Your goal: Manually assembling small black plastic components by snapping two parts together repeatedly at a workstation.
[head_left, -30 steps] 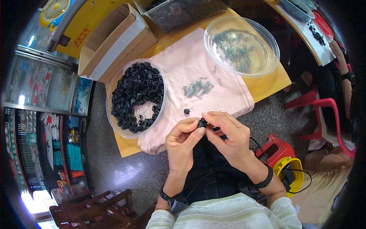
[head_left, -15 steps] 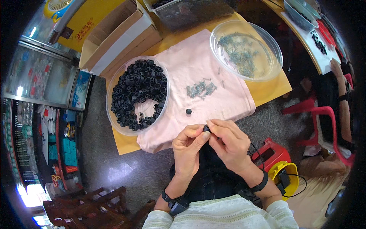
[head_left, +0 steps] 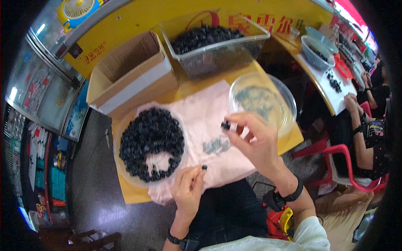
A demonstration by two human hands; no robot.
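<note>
Raised over the cloth, my right hand (head_left: 257, 144) pinches a small black plastic ring (head_left: 226, 124) between thumb and fingertips. My left hand (head_left: 187, 190) is lower, its fingers curled together at a small black plastic cap (head_left: 204, 167) by the near side of the pink cloth (head_left: 209, 104). Whether that cap is lifted off the cloth cannot be made out. To the left of it stands a clear round tub (head_left: 116, 161) full of black plastic rings (head_left: 150, 129). A pile of small screws (head_left: 217, 146) lies on the cloth between my hands.
A clear round tub (head_left: 295, 113) with more screws stands at the right. Behind are an open cardboard box (head_left: 138, 83) and a clear bin (head_left: 209, 62) of black parts. At far right, another person's hands (head_left: 351, 102) rest by a side table; a red chair (head_left: 339, 150) stands nearby.
My hands have come apart: the right has risen to the right with the black ring, the left has gone left to the loose cap. The view has tilted up, showing more of the far side.
</note>
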